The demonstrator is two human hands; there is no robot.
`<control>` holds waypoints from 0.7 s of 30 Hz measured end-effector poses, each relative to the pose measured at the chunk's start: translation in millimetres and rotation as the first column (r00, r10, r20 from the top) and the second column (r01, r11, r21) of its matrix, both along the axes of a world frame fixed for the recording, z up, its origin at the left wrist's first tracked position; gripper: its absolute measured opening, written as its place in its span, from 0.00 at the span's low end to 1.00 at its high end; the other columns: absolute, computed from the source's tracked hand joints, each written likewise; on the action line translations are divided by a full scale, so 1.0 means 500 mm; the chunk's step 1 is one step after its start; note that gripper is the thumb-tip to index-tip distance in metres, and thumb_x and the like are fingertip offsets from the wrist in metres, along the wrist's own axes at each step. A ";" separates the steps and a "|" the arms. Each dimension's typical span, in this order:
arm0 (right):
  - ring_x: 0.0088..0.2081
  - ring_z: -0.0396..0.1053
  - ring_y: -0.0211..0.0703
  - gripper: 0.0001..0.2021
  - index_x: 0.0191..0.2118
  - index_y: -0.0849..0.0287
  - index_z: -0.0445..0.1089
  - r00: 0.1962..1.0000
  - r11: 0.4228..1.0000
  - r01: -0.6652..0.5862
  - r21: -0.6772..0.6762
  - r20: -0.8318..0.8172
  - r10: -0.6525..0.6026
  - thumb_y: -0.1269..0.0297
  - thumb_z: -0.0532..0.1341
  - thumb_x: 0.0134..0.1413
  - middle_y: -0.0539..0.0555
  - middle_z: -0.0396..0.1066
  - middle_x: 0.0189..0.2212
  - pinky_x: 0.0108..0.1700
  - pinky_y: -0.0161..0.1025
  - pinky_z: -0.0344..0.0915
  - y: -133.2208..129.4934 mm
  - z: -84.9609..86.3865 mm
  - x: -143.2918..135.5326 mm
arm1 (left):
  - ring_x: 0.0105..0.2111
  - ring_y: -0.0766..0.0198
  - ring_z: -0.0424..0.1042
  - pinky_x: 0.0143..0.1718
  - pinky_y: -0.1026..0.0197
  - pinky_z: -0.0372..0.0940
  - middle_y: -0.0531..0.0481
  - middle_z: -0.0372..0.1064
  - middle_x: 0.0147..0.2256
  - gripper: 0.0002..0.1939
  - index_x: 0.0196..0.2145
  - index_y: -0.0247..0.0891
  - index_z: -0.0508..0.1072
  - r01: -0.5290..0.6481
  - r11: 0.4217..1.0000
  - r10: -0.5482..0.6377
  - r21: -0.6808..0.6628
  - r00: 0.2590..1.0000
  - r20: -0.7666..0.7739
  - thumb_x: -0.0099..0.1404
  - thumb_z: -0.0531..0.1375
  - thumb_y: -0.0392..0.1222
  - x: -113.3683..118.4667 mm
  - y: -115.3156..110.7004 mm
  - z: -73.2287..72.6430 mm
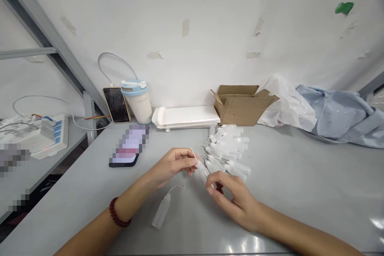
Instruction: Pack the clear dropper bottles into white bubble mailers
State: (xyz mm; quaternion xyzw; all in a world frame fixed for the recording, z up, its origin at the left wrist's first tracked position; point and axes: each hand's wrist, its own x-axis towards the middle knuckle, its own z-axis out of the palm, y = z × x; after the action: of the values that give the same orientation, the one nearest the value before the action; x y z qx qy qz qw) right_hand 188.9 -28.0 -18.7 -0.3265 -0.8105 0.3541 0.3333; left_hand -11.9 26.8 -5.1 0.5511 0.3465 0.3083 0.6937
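Grey tabletop [300, 184] extends to a white wall [216, 8] carrying several pieces of tape [186, 28]. Along the wall, from left to right, are located: an upright phone [117, 105], leaning; a cup [138, 106] with a light-blue lid; a stack of flat white boxes [189, 116]; an open cardboard box [240, 108]; a white plastic bag [286, 104]; and a bundle of light-blue fabric [339, 114]. A second phone [130, 146] lies flat near the cup, its screen pixelated. At far left, a power strip [57, 136] rests on a separate surface.

Held bottle: a small translucent bottle [203, 171] with a thin tube is positioned between both hands, tilted, at the centre of the work area. Left hand [171, 164], with a dark red bracelet [118, 213] at the wrist: fingers pinched on the tube end of the bottle. Right hand [237, 198]: thumb and index finger curled close together at the lower end; whether they grip it cannot be told.

Similar bottles lie in a pile [225, 144] beyond the hands, in front of the cardboard box. One loose bottle [161, 212] lies on the tabletop between the forearms, tube directed away from the person.
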 end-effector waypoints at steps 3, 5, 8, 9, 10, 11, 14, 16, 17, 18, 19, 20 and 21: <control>0.25 0.54 0.35 0.06 0.33 0.56 0.59 0.996 0.978 0.069 -0.195 -0.042 -0.079 0.65 0.48 0.60 0.46 0.55 0.23 0.27 0.33 0.53 0.002 0.005 0.001 | 0.26 0.68 0.64 0.32 0.64 0.60 0.52 0.65 0.26 0.08 0.29 0.34 0.73 -0.027 0.998 0.031 0.061 0.997 -0.064 0.58 0.60 0.42 -0.001 0.003 -0.007; 0.24 0.52 0.35 0.07 0.33 0.56 0.58 0.988 0.954 0.091 -0.287 -0.092 -0.122 0.63 0.48 0.60 0.45 0.52 0.22 0.26 0.33 0.51 0.006 0.006 0.001 | 0.26 0.67 0.64 0.31 0.63 0.60 0.52 0.65 0.26 0.08 0.29 0.34 0.73 -0.047 0.993 0.059 0.113 0.992 -0.107 0.58 0.60 0.43 -0.002 0.005 -0.011; 0.23 0.50 0.35 0.07 0.33 0.56 0.58 0.964 0.907 0.086 -0.412 -0.195 -0.180 0.60 0.48 0.60 0.44 0.51 0.20 0.25 0.34 0.50 0.015 0.007 0.001 | 0.26 0.67 0.65 0.31 0.63 0.61 0.52 0.66 0.26 0.09 0.29 0.34 0.72 -0.051 0.985 0.075 0.167 0.987 -0.142 0.58 0.60 0.44 -0.001 0.005 -0.012; 0.22 0.49 0.35 0.07 0.33 0.56 0.57 0.953 0.888 0.077 -0.454 -0.228 -0.199 0.60 0.48 0.60 0.44 0.50 0.19 0.24 0.34 0.50 0.019 0.007 0.002 | 0.26 0.67 0.65 0.32 0.62 0.61 0.52 0.66 0.26 0.09 0.29 0.34 0.72 -0.045 0.984 0.070 0.174 0.987 -0.143 0.58 0.60 0.44 0.000 0.005 -0.011; 0.21 0.49 0.35 0.07 0.33 0.56 0.57 0.941 0.869 0.068 -0.491 -0.257 -0.219 0.60 0.48 0.60 0.43 0.49 0.18 0.24 0.33 0.49 0.023 0.006 0.003 | 0.26 0.67 0.65 0.32 0.62 0.61 0.52 0.66 0.26 0.09 0.30 0.34 0.72 -0.035 0.984 0.061 0.177 0.988 -0.140 0.58 0.60 0.44 0.001 0.004 -0.011; 0.20 0.48 0.34 0.07 0.33 0.56 0.57 0.931 0.851 0.060 -0.522 -0.279 -0.236 0.59 0.48 0.59 0.42 0.48 0.17 0.23 0.33 0.49 0.026 0.005 0.003 | 0.26 0.67 0.65 0.32 0.62 0.61 0.52 0.66 0.26 0.09 0.30 0.34 0.72 -0.022 0.984 0.047 0.177 0.990 -0.136 0.58 0.60 0.44 0.002 0.002 -0.010; 0.20 0.47 0.34 0.07 0.35 0.55 0.56 0.913 0.821 0.050 -0.569 -0.307 -0.269 0.59 0.48 0.59 0.41 0.47 0.17 0.23 0.32 0.49 0.034 0.003 0.006 | 0.26 0.67 0.65 0.32 0.63 0.61 0.52 0.66 0.26 0.08 0.32 0.34 0.73 -0.002 0.982 0.025 0.189 0.992 -0.122 0.59 0.60 0.43 0.007 -0.002 -0.009; 0.20 0.48 0.33 0.08 0.36 0.55 0.56 0.915 0.816 0.059 -0.576 -0.295 -0.274 0.57 0.49 0.60 0.42 0.49 0.18 0.23 0.32 0.50 0.036 0.003 0.006 | 0.27 0.67 0.65 0.33 0.62 0.61 0.52 0.66 0.27 0.08 0.33 0.34 0.73 -0.020 0.978 0.045 0.207 0.992 -0.116 0.59 0.60 0.43 0.009 -0.003 -0.010; 0.21 0.48 0.33 0.09 0.36 0.55 0.56 0.919 0.817 0.066 -0.574 -0.284 -0.274 0.55 0.49 0.60 0.42 0.49 0.18 0.23 0.32 0.51 0.036 0.003 0.005 | 0.27 0.67 0.65 0.33 0.62 0.61 0.52 0.67 0.27 0.09 0.33 0.34 0.73 -0.038 0.976 0.063 0.212 0.991 -0.114 0.59 0.60 0.43 0.010 -0.004 -0.011; 0.21 0.49 0.34 0.10 0.37 0.55 0.56 0.923 0.819 0.073 -0.569 -0.273 -0.272 0.54 0.49 0.60 0.42 0.50 0.19 0.24 0.32 0.51 0.035 0.004 0.005 | 0.28 0.66 0.65 0.33 0.62 0.61 0.51 0.67 0.28 0.09 0.33 0.34 0.73 -0.057 0.975 0.083 0.215 0.990 -0.113 0.58 0.60 0.43 0.010 -0.004 -0.011; 0.21 0.50 0.34 0.12 0.38 0.55 0.56 0.927 0.822 0.077 -0.565 -0.263 -0.268 0.52 0.49 0.60 0.42 0.51 0.19 0.24 0.32 0.52 0.035 0.004 0.004 | 0.29 0.66 0.66 0.33 0.62 0.62 0.50 0.68 0.29 0.09 0.33 0.34 0.73 -0.075 0.974 0.100 0.216 0.989 -0.109 0.58 0.61 0.43 0.010 -0.003 -0.012; 0.21 0.50 0.34 0.13 0.38 0.55 0.56 0.931 0.823 0.079 -0.562 -0.253 -0.263 0.50 0.49 0.59 0.43 0.52 0.19 0.23 0.32 0.52 0.034 0.003 0.002 | 0.29 0.65 0.66 0.34 0.62 0.62 0.50 0.68 0.30 0.09 0.33 0.34 0.73 -0.090 0.972 0.114 0.217 0.988 -0.102 0.57 0.61 0.42 0.010 -0.003 -0.013; 0.21 0.51 0.34 0.15 0.39 0.55 0.56 0.934 0.823 0.080 -0.563 -0.245 -0.259 0.48 0.48 0.59 0.43 0.53 0.20 0.23 0.33 0.53 0.034 0.002 0.001 | 0.31 0.64 0.66 0.34 0.62 0.62 0.49 0.68 0.31 0.09 0.33 0.34 0.73 -0.101 0.970 0.124 0.220 0.988 -0.093 0.57 0.62 0.42 0.010 -0.003 -0.014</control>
State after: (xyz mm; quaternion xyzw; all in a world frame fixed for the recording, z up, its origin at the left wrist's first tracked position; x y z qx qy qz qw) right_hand 189.5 -10.9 -17.8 -0.4194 -0.5809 0.5848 0.3803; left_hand -7.0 25.5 -12.2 0.6179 0.3781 0.3529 0.5922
